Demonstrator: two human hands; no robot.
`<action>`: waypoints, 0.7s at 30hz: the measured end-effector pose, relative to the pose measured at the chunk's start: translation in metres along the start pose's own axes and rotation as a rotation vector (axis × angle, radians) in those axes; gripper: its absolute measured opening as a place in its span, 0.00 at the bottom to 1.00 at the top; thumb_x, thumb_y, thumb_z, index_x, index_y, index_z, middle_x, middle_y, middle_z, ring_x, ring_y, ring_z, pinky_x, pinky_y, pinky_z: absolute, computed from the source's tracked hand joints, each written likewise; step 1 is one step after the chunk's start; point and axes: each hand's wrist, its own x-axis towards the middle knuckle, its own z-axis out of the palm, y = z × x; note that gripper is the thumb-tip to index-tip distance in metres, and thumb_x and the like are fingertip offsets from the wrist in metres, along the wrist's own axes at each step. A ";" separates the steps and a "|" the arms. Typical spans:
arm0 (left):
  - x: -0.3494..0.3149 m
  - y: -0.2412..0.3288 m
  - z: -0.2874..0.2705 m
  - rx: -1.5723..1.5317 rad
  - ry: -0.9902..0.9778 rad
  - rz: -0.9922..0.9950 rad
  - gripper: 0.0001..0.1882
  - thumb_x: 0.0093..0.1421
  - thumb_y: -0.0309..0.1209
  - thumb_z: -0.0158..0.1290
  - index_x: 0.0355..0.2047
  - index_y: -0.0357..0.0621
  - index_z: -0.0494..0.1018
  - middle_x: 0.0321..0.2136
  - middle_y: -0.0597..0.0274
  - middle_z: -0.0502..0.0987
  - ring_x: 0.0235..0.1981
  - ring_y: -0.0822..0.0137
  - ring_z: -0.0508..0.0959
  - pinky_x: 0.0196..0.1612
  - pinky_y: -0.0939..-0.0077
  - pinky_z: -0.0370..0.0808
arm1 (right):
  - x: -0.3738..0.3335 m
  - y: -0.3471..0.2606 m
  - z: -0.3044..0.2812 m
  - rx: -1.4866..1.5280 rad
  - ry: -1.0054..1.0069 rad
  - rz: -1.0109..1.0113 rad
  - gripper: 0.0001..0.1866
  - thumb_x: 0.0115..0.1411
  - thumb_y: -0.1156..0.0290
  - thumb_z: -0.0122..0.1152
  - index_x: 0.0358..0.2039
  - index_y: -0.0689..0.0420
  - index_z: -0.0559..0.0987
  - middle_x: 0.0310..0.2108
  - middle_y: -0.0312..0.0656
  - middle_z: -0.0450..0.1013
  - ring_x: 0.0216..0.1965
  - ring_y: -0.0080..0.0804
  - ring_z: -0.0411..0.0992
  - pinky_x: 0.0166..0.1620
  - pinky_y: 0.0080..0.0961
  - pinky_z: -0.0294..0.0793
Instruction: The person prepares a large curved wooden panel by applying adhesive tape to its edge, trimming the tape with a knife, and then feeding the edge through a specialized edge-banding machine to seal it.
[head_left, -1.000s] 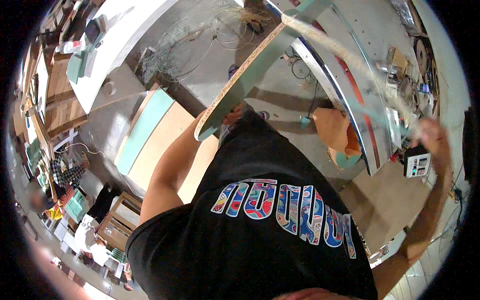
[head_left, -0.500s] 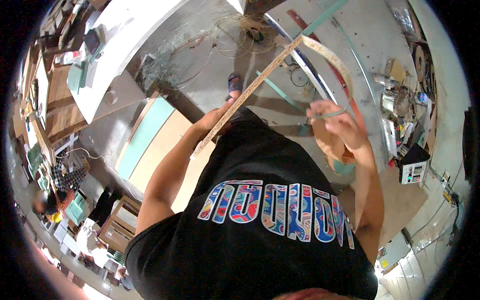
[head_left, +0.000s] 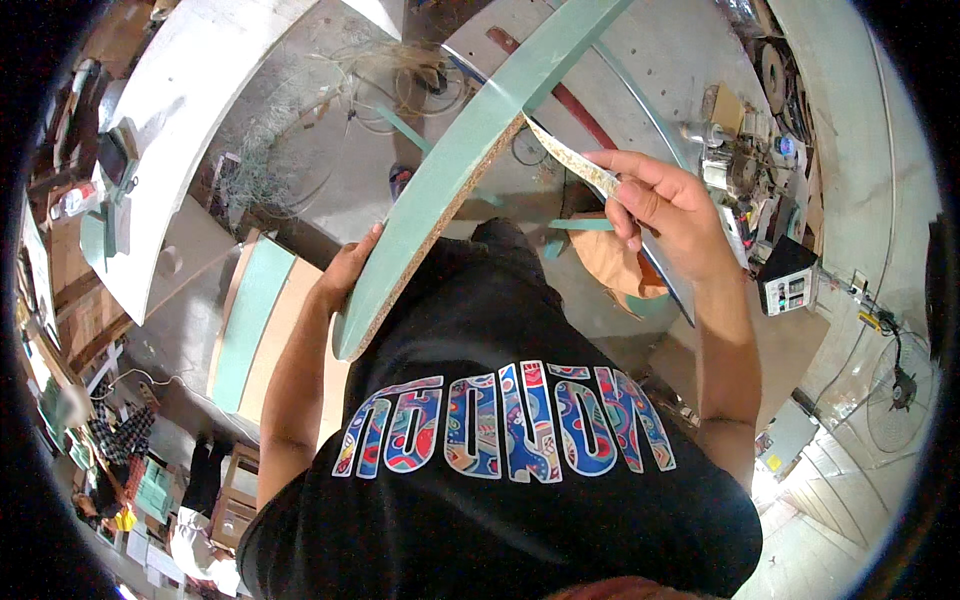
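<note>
A long, gently curved board (head_left: 440,190) with a pale green face and a raw particle-board edge slants up and away from my body. My left hand (head_left: 345,270) holds its near end by the left edge, thumb along the green face; the other fingers are hidden beneath. A thin strip of edge banding (head_left: 572,158), its rough, flecked side showing, stands away from the board's right edge. It meets that edge partway along, where the bare chipboard ends. My right hand (head_left: 665,205) pinches the strip between thumb and fingers, to the right of the board.
A white curved panel (head_left: 215,110) lies at the far left, with a green-and-tan panel (head_left: 250,320) nearer me. Tangled thin strips (head_left: 400,85) litter the floor ahead. Right of me are a brown curled sheet (head_left: 610,258), a black-and-white box (head_left: 788,285) and a fan (head_left: 895,390).
The board has turned from edge-on so its green face shows. My right hand, earlier blurred with the strip looped by it, now pinches the strip nearer the board.
</note>
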 end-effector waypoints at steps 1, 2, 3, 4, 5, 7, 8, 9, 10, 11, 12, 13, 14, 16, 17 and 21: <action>0.002 -0.002 0.000 0.004 -0.010 -0.001 0.52 0.67 0.74 0.41 0.61 0.30 0.75 0.56 0.39 0.79 0.57 0.53 0.79 0.60 0.60 0.73 | 0.001 0.002 -0.004 0.028 -0.010 -0.013 0.23 0.76 0.68 0.53 0.67 0.62 0.73 0.27 0.34 0.71 0.29 0.18 0.67 0.33 0.16 0.67; 0.006 -0.006 0.001 0.007 -0.019 -0.002 0.52 0.67 0.74 0.41 0.61 0.30 0.75 0.57 0.39 0.78 0.57 0.53 0.78 0.61 0.60 0.72 | 0.000 0.004 -0.007 0.056 -0.021 -0.025 0.23 0.76 0.68 0.52 0.67 0.62 0.72 0.27 0.33 0.71 0.29 0.18 0.66 0.33 0.16 0.67; 0.010 -0.006 -0.001 0.009 -0.015 0.005 0.53 0.67 0.74 0.41 0.62 0.30 0.74 0.58 0.39 0.77 0.58 0.52 0.78 0.61 0.60 0.72 | 0.002 0.005 -0.009 0.057 -0.028 -0.008 0.22 0.75 0.68 0.53 0.66 0.62 0.73 0.27 0.34 0.71 0.28 0.18 0.67 0.33 0.16 0.68; 0.015 -0.007 -0.001 0.020 -0.015 0.024 0.53 0.67 0.74 0.41 0.63 0.30 0.74 0.59 0.39 0.77 0.59 0.51 0.78 0.62 0.59 0.72 | 0.002 0.006 -0.011 0.058 -0.035 0.010 0.22 0.75 0.67 0.53 0.65 0.62 0.73 0.27 0.34 0.71 0.28 0.19 0.68 0.33 0.16 0.68; 0.021 -0.008 0.001 0.029 -0.015 0.042 0.53 0.66 0.74 0.41 0.63 0.30 0.73 0.59 0.38 0.76 0.59 0.50 0.77 0.62 0.59 0.71 | 0.003 0.006 -0.014 0.058 -0.044 0.028 0.21 0.75 0.67 0.54 0.64 0.62 0.74 0.27 0.35 0.71 0.28 0.19 0.68 0.33 0.17 0.69; 0.031 -0.017 0.005 -0.027 -0.020 -0.002 0.55 0.65 0.76 0.42 0.64 0.30 0.72 0.61 0.38 0.75 0.60 0.48 0.77 0.64 0.56 0.69 | 0.004 0.004 -0.020 0.041 -0.049 0.142 0.21 0.74 0.64 0.55 0.61 0.61 0.75 0.27 0.35 0.72 0.27 0.20 0.69 0.32 0.17 0.70; 0.030 -0.022 0.008 -0.019 0.000 -0.007 0.57 0.63 0.77 0.42 0.64 0.30 0.72 0.61 0.36 0.75 0.60 0.47 0.76 0.65 0.54 0.68 | 0.005 0.001 -0.021 0.031 -0.051 0.199 0.20 0.73 0.63 0.55 0.60 0.61 0.75 0.27 0.36 0.73 0.26 0.21 0.70 0.32 0.18 0.71; 0.033 -0.024 0.012 0.005 0.030 0.000 0.57 0.63 0.77 0.42 0.64 0.29 0.72 0.61 0.36 0.75 0.61 0.47 0.76 0.65 0.54 0.68 | 0.010 0.000 -0.020 -0.003 -0.046 0.227 0.21 0.73 0.61 0.56 0.59 0.60 0.75 0.26 0.36 0.73 0.26 0.22 0.71 0.31 0.18 0.72; 0.036 -0.032 0.016 0.031 0.048 0.000 0.58 0.62 0.78 0.42 0.64 0.29 0.72 0.61 0.35 0.74 0.61 0.46 0.76 0.65 0.54 0.68 | 0.012 -0.001 -0.016 -0.034 -0.032 0.265 0.21 0.72 0.59 0.57 0.57 0.60 0.76 0.26 0.36 0.73 0.25 0.22 0.72 0.30 0.18 0.72; 0.039 -0.036 0.015 0.063 0.076 0.005 0.59 0.61 0.79 0.42 0.63 0.28 0.73 0.60 0.35 0.76 0.60 0.47 0.77 0.64 0.54 0.70 | 0.013 0.000 -0.012 -0.066 -0.019 0.303 0.21 0.72 0.57 0.58 0.56 0.60 0.76 0.25 0.36 0.74 0.24 0.23 0.73 0.29 0.19 0.73; 0.040 -0.037 0.016 0.047 0.063 -0.003 0.59 0.61 0.79 0.42 0.63 0.28 0.73 0.59 0.35 0.76 0.60 0.47 0.77 0.64 0.55 0.70 | 0.016 0.004 -0.013 -0.104 -0.044 0.326 0.22 0.72 0.55 0.58 0.56 0.60 0.76 0.25 0.36 0.74 0.24 0.23 0.74 0.28 0.19 0.73; 0.041 -0.037 0.015 0.031 0.050 -0.011 0.59 0.61 0.79 0.42 0.63 0.28 0.73 0.59 0.35 0.77 0.59 0.47 0.78 0.63 0.55 0.70 | 0.023 0.008 -0.015 -0.142 -0.070 0.348 0.23 0.72 0.54 0.58 0.56 0.60 0.76 0.26 0.36 0.74 0.24 0.23 0.74 0.28 0.19 0.73; 0.041 -0.038 0.015 0.015 0.036 -0.020 0.59 0.61 0.79 0.42 0.62 0.28 0.74 0.58 0.35 0.77 0.59 0.47 0.78 0.63 0.55 0.71 | 0.030 0.011 -0.016 -0.180 -0.095 0.370 0.24 0.72 0.52 0.58 0.57 0.60 0.76 0.26 0.36 0.74 0.23 0.23 0.75 0.27 0.20 0.74; 0.035 -0.029 0.017 0.061 0.056 -0.022 0.58 0.61 0.80 0.41 0.62 0.30 0.75 0.57 0.36 0.78 0.58 0.46 0.79 0.63 0.56 0.72 | 0.046 0.034 -0.021 -0.319 -0.064 0.302 0.28 0.71 0.48 0.61 0.56 0.62 0.75 0.27 0.37 0.76 0.24 0.24 0.77 0.28 0.20 0.76; 0.033 -0.027 0.018 0.089 0.068 -0.026 0.58 0.61 0.80 0.40 0.62 0.31 0.75 0.57 0.36 0.78 0.58 0.46 0.79 0.63 0.56 0.71 | 0.054 0.041 -0.021 -0.383 -0.042 0.274 0.29 0.70 0.48 0.61 0.56 0.62 0.75 0.27 0.37 0.76 0.24 0.24 0.77 0.28 0.20 0.76; 0.032 -0.029 0.022 0.122 0.101 -0.034 0.58 0.61 0.81 0.39 0.62 0.33 0.76 0.57 0.36 0.78 0.58 0.46 0.79 0.63 0.54 0.71 | 0.074 0.060 -0.023 -0.724 0.107 0.020 0.28 0.69 0.49 0.63 0.49 0.66 0.78 0.28 0.45 0.78 0.28 0.36 0.79 0.34 0.34 0.78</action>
